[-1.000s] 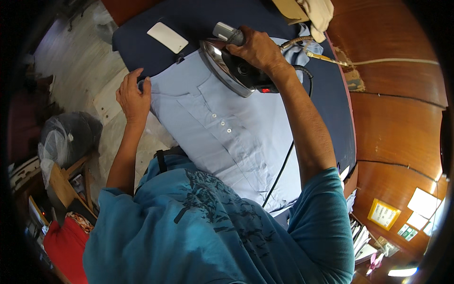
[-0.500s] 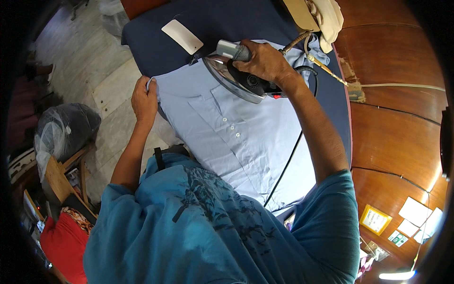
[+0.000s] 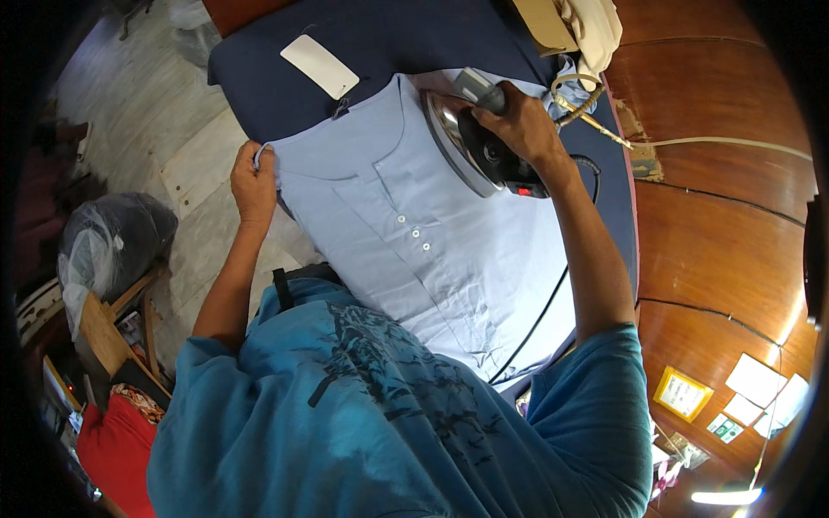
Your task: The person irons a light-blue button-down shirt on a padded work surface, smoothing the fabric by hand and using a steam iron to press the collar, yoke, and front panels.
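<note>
A light blue shirt (image 3: 345, 216) with a short row of white buttons lies spread on a dark blue padded table (image 3: 259, 65). My right hand (image 3: 527, 129) grips the handle of a clothes iron (image 3: 484, 155), which rests on the upper right part of the shirt. Its black cord runs down across the cloth. At the shirt's left edge, my left hand (image 3: 255, 186) is closed on a fold of the fabric. A white tag (image 3: 319, 66) lies beyond the neckline, with a dark string at its lower end.
A brown cardboard box (image 3: 544, 26) and cream cloth (image 3: 594, 34) sit at the far right corner. Wooden panels (image 3: 708, 242) with cables border the right side. A plastic-wrapped bundle (image 3: 117, 237) stands on the left, above a red cloth (image 3: 117, 457).
The iron has slid to the right across the shirt with my right hand, uncovering more of the neckline. My left hand still holds the fabric edge.
</note>
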The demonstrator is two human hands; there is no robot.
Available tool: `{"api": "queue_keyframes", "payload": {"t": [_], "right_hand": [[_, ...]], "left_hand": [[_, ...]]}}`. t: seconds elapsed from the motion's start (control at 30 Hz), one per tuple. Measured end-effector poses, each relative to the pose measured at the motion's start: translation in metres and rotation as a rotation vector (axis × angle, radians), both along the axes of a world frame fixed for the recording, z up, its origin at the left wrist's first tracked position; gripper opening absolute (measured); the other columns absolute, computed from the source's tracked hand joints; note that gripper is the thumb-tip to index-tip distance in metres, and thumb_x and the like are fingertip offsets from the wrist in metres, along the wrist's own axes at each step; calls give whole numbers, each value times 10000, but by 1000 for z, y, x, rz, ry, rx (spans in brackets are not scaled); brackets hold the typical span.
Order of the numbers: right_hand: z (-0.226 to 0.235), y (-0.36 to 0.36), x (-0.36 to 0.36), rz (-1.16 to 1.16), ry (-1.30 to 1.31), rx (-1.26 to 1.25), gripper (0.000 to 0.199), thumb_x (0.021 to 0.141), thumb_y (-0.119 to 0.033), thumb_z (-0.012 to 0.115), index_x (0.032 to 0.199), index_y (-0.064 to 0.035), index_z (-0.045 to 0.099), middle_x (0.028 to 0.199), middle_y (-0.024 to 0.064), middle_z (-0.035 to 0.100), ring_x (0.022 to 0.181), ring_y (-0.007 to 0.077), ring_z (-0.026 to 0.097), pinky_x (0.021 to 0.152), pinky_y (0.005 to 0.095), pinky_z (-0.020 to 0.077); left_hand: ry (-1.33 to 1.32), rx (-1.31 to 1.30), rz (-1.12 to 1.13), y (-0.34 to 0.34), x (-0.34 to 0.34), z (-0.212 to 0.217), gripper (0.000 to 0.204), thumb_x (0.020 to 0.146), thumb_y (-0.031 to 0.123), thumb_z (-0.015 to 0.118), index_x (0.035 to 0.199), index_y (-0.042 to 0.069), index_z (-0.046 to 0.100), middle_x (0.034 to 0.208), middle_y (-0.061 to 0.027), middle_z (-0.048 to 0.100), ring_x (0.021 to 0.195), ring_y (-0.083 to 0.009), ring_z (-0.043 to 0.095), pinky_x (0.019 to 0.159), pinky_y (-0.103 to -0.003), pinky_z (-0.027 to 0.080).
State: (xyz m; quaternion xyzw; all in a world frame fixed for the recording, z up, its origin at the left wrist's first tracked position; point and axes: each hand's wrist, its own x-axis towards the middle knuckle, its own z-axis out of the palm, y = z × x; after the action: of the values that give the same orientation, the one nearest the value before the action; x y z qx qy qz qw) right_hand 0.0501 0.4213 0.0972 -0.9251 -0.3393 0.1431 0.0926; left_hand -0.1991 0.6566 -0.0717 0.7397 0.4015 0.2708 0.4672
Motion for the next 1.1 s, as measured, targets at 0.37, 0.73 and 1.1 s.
{"api": "queue_keyframes", "payload": {"t": [0.37, 0.73, 1.1], "right_hand": [[-23, 41, 17, -18, -93, 139, 590, 754, -569, 624, 1040, -54, 632, 968, 206, 658, 914, 340, 647, 837, 394, 500], [-6, -168, -93, -279, 39, -22, 506, 787, -401, 654, 1105, -12, 596, 920, 202, 666, 814, 290, 683, 780, 339, 544], [22, -401, -211, -758, -166, -53, 439, 749, -225, 703, 1092, 17, 574, 946, 195, 645, 879, 237, 636, 778, 327, 491]], "left_hand": [[-36, -39, -46, 4, 4, 1, 191, 870, 176, 564, 753, 31, 521, 593, -7, 430, 522, -94, 381, 501, -271, 364], [-194, 685, -373, -56, 24, 42, 396, 841, 192, 612, 1203, 54, 526, 1221, -112, 562, 1115, -283, 528, 944, -437, 335], [-294, 621, -1630, -277, -7, 61, 273, 800, 158, 597, 1073, 165, 612, 1139, 0, 574, 1130, -149, 497, 1010, -473, 236]]}}
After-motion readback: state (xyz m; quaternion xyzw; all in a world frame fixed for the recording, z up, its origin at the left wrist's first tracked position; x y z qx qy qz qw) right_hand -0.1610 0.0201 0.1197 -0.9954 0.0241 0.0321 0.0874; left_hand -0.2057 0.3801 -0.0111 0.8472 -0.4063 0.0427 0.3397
